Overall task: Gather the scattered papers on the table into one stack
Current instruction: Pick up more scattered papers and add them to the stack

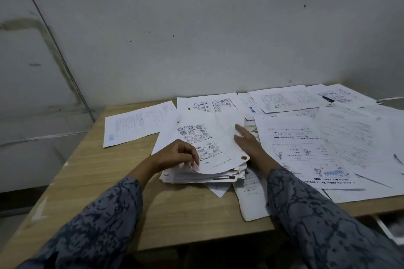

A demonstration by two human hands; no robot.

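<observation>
Left hand (178, 154) curls on the stack's (203, 172) near-left corner; right hand (246, 141) lies flat, fingers spread, on its right edge. Squaring step. Next: collect the loose sheets (306, 150) along the tabletop's (91, 172) right edge.

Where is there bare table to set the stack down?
Bare wooden table lies left of the stack, below the lone sheet, and along the near edge between the sleeves. Right of the right hand, overlapping papers crowd everything.
</observation>
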